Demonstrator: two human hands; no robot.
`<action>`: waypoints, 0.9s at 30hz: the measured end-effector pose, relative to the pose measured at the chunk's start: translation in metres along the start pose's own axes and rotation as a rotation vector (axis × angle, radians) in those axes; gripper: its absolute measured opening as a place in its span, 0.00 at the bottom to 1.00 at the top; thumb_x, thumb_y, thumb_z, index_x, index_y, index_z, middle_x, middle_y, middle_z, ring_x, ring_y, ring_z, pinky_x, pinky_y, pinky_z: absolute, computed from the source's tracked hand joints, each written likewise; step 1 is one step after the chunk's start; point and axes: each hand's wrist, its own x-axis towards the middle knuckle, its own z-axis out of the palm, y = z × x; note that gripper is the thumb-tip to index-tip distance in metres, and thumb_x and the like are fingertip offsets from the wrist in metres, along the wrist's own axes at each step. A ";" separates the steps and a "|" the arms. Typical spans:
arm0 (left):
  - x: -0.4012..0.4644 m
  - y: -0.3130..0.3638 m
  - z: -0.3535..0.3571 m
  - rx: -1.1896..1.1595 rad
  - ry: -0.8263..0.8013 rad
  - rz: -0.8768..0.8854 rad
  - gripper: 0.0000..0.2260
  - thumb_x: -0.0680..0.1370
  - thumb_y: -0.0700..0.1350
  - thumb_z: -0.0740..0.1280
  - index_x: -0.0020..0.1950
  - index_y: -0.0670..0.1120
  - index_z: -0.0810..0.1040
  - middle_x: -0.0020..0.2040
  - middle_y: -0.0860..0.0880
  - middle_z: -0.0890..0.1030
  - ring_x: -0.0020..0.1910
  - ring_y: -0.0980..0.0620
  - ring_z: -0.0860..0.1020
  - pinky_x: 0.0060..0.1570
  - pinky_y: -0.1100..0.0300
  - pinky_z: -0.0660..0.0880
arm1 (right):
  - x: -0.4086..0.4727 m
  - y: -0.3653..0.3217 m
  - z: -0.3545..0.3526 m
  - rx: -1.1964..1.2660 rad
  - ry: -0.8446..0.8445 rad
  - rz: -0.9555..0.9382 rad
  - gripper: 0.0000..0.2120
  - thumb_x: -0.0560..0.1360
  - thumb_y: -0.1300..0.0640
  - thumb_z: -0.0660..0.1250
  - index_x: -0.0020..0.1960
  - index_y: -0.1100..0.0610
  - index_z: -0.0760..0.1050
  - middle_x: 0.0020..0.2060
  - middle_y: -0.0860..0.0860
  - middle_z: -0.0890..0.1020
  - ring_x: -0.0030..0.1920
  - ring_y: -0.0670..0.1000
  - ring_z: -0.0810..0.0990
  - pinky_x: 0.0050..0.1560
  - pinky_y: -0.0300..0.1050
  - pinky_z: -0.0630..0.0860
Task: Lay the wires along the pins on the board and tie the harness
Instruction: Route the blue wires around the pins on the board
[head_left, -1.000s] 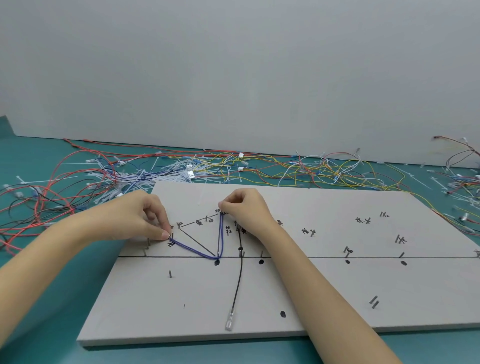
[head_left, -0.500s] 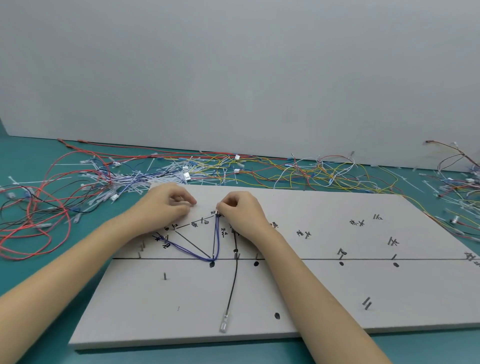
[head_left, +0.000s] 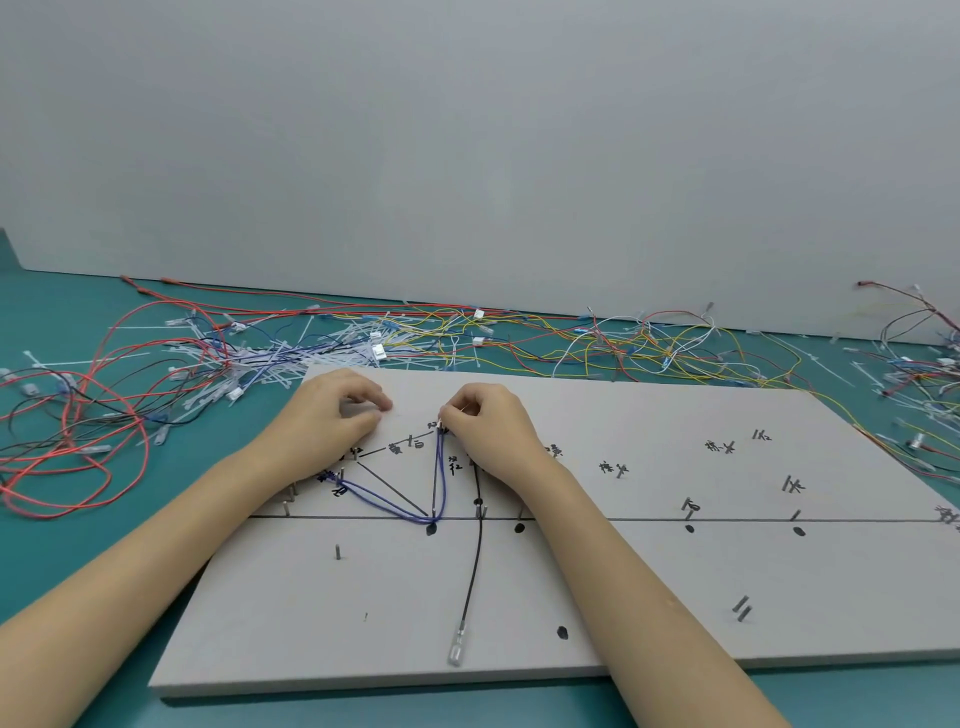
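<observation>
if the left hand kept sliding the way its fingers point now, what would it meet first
The left hand has its fingertips aimed right across the board, so it would probably meet the right hand pinching the purple wire end; bare board lies between them.

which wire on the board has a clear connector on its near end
The black wire, running toward the board's near edge; its end carries a clear terminal. The purple wire only loops around pins.

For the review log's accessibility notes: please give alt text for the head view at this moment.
Two bare hands work on a grey pin board: the right hand pinches the upper end of a blue wire bent in a V around a pin, while the left hand rests on the board, fingers curled. A black wire runs toward the near edge; loose wires litter the teal table behind.
</observation>
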 end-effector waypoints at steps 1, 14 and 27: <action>0.000 0.000 0.000 0.005 0.003 -0.004 0.10 0.76 0.37 0.68 0.53 0.48 0.82 0.53 0.53 0.80 0.52 0.56 0.77 0.47 0.72 0.67 | 0.000 0.000 0.000 -0.001 0.000 -0.003 0.07 0.74 0.56 0.64 0.44 0.57 0.80 0.38 0.49 0.80 0.41 0.51 0.77 0.44 0.45 0.74; 0.001 -0.002 0.001 0.054 -0.019 0.011 0.10 0.77 0.39 0.67 0.57 0.48 0.81 0.55 0.51 0.77 0.53 0.54 0.75 0.54 0.61 0.69 | 0.000 -0.001 -0.001 -0.003 0.000 -0.017 0.08 0.74 0.56 0.64 0.44 0.58 0.81 0.40 0.49 0.81 0.42 0.50 0.77 0.45 0.46 0.75; 0.002 -0.005 0.002 0.010 -0.001 -0.003 0.10 0.76 0.37 0.66 0.53 0.49 0.81 0.53 0.52 0.79 0.52 0.56 0.76 0.50 0.63 0.68 | 0.000 -0.001 -0.001 -0.010 -0.003 -0.010 0.07 0.74 0.56 0.65 0.43 0.57 0.81 0.37 0.48 0.80 0.41 0.51 0.76 0.43 0.44 0.73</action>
